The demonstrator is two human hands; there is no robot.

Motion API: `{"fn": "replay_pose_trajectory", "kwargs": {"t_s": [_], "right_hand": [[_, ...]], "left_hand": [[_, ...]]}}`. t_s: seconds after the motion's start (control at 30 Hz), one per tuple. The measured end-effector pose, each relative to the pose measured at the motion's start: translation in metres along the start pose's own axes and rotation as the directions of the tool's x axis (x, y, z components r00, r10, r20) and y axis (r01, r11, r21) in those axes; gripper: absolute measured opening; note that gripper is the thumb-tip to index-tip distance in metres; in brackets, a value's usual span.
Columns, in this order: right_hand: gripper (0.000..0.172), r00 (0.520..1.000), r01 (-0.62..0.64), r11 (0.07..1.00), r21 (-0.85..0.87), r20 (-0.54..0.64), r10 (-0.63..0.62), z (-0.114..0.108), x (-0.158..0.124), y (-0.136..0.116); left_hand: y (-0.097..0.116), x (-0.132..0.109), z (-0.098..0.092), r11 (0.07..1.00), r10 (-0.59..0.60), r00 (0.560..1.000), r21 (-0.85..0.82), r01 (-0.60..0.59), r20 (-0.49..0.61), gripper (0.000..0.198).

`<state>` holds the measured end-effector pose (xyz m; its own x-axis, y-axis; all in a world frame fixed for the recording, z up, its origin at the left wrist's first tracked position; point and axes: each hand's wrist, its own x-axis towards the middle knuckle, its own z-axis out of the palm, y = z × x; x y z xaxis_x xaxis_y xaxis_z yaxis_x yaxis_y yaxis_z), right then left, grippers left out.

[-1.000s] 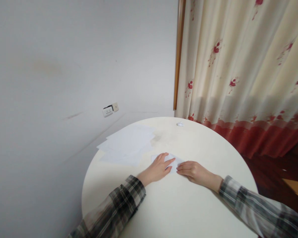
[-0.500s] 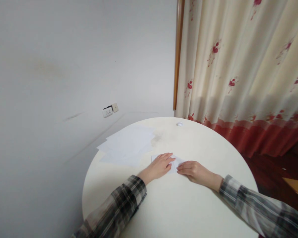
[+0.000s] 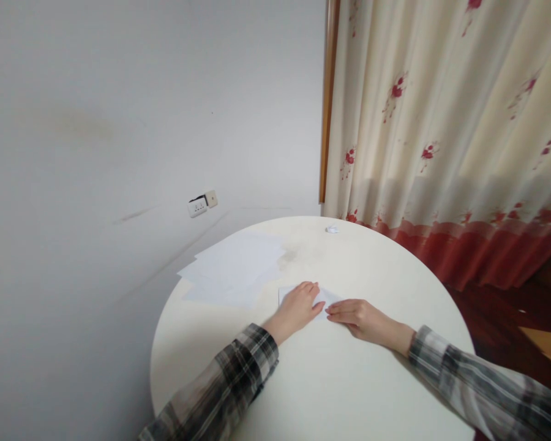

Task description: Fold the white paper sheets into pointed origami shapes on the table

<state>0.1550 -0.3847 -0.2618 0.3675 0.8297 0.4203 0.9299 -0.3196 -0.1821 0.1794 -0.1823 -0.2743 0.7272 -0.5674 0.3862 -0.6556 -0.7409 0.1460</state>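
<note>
A small folded sheet of white paper (image 3: 322, 296) lies on the round white table (image 3: 340, 380), its right end tapering toward a point. Across its left half rests my left hand (image 3: 299, 307), palm down, thumb apart from the fingers, pressing the paper to the table. My right hand (image 3: 360, 318) is at the paper's right end, its fingers together and closed on the near edge. Both hands cover parts of the paper, so its full shape is hidden.
Loose white sheets (image 3: 236, 266) overlap at the table's left back edge. A crumpled bit of paper (image 3: 332, 229) sits near the far rim. Behind are a wall with a socket (image 3: 197, 207) and a flowered curtain (image 3: 431, 122).
My left hand has turned slightly and its thumb has shifted to the right over the paper. The right hand stays almost in place at the paper's edge.
</note>
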Motion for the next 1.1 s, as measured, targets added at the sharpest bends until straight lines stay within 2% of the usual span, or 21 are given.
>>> {"fn": "replay_pose_trajectory", "kwargs": {"t_s": [0.13, 0.23, 0.33, 0.4, 0.47, 0.57, 0.7, 1.1], "right_hand": [[0.037, 1.0, -0.014, 0.999, 0.03, -0.008, 0.014, -0.001, 0.001, -0.004], [0.038, 0.998, -0.054, 0.99, 0.128, -0.027, 0.058, -0.002, 0.001, -0.005], [0.036, 0.978, -0.153, 0.96, 0.236, -0.101, 0.18, -0.007, 0.001, 0.001], [0.035, 0.942, -0.25, 0.934, 0.255, -0.161, 0.296, -0.012, 0.004, 0.01], [0.033, 0.919, -0.31, 0.921, 0.237, -0.175, 0.354, -0.016, 0.01, 0.02], [0.032, 0.951, -0.274, 0.943, 0.189, -0.091, 0.295, -0.017, 0.022, 0.032], [0.036, 0.981, -0.192, 0.977, 0.096, 0.027, 0.19, -0.011, 0.034, 0.034], [0.041, 0.993, -0.009, 0.975, -0.223, 0.111, 0.034, -0.011, 0.017, 0.03]], "left_hand": [[-0.004, -0.003, 0.004, 1.0, -0.008, 1.0, -0.012, 0.008, -0.012, 0.032], [-0.004, -0.004, 0.002, 1.0, -0.009, 1.0, 0.005, 0.009, -0.007, 0.035], [-0.003, -0.004, 0.0, 1.0, 0.006, 1.0, 0.024, -0.006, 0.01, 0.034], [-0.002, -0.004, -0.001, 0.999, 0.005, 1.0, 0.032, -0.006, 0.025, 0.034], [-0.002, -0.004, -0.002, 0.999, 0.003, 0.999, 0.037, -0.005, 0.036, 0.035], [-0.002, -0.005, -0.002, 0.999, 0.005, 0.999, 0.043, -0.007, 0.04, 0.036], [-0.001, -0.005, -0.003, 0.999, 0.002, 0.999, 0.054, -0.004, 0.048, 0.036], [0.002, -0.004, -0.003, 0.997, 0.016, 1.0, 0.075, -0.018, 0.022, 0.036]]}}
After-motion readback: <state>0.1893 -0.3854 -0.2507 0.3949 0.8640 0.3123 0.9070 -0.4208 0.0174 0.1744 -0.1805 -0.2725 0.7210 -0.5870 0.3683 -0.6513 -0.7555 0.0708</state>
